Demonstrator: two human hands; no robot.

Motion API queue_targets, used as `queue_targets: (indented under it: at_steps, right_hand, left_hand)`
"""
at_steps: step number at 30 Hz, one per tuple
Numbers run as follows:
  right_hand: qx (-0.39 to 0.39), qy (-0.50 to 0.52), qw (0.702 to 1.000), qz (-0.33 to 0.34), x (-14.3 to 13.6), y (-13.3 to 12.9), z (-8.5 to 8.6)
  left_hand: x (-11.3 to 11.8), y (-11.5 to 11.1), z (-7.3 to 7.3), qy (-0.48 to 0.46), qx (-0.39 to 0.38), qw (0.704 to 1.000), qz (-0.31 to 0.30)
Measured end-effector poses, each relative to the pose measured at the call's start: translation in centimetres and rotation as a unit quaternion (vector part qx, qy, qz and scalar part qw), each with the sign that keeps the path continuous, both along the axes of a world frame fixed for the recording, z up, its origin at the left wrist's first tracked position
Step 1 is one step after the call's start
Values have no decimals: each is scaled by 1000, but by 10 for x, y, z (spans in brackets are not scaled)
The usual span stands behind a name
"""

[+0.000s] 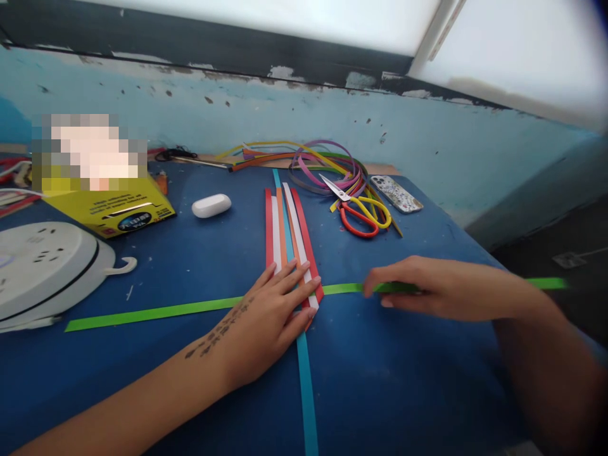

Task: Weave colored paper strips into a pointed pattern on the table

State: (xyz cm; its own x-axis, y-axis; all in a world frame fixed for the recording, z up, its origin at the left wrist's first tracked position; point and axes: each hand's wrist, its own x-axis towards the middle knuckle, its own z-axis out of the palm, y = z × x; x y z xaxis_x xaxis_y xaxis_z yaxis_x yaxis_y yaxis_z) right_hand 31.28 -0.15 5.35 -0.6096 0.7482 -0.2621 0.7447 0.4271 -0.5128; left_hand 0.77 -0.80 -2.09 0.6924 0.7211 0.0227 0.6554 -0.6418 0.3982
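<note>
My left hand lies flat with spread fingers on a bundle of red, white, orange and blue strips at the middle of the table. A long green strip runs crosswise under that hand and past the bundle on both sides. On the right, my right hand is over the green strip, its thumb and index finger bent around it; whether they pinch it is unclear. A blue strip stretches from the bundle toward the near edge.
Scissors with red and yellow handles lie behind the bundle, near coiled coloured strips and a phone. A white case, a yellow box and a white round device are on the left.
</note>
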Motion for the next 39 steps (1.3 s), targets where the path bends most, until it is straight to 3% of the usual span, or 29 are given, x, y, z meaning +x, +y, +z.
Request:
queue_targets:
  at_steps: [4, 7, 10, 15, 17, 20, 23, 25, 29, 32, 35, 39]
  right_hand:
    - [-215, 75, 973, -20, 37, 11, 24]
    - [-268, 255, 926, -76, 57, 16, 22]
    - [-278, 398, 863, -141, 48, 20, 4]
    - [-211, 489, 830, -165, -18, 30, -42]
    - [-155, 486, 843, -172, -40, 33, -59]
    - [-19, 416, 895, -157, -54, 36, -75]
    - [113, 324, 931, -128, -56, 33, -76]
    - [162, 262, 945, -109, -54, 26, -71]
    - [114, 158, 981, 13, -48, 13, -56]
    - [50, 168, 981, 79, -42, 12, -46]
    - [24, 202, 977, 64, -40, 19, -47]
    - [60, 253, 966, -11, -47, 28, -63]
  left_hand:
    - [-1, 0, 0, -3, 7, 1000, -6]
    - [-2, -1, -1, -5, 14, 1000, -9]
    - [-2, 0, -1, -14, 25, 1000, -13]
    - [0, -1, -2, -15, 36, 999, -4]
    - [0, -2, -3, -11, 38, 999, -1]
    - [1, -2, -4, -15, 40, 999, -1]
    - [1, -2, -5, -19, 46, 999, -4]
    - [1, -3, -4, -19, 51, 999, -3]
    - [0, -4, -4, -22, 53, 998, -4]
    - [0, -4, -6, -30, 57, 998, -7]
    - [-1, -4, -6, -40, 50, 998, -4]
    - [-1, -4, -4, -43, 30, 999, 1]
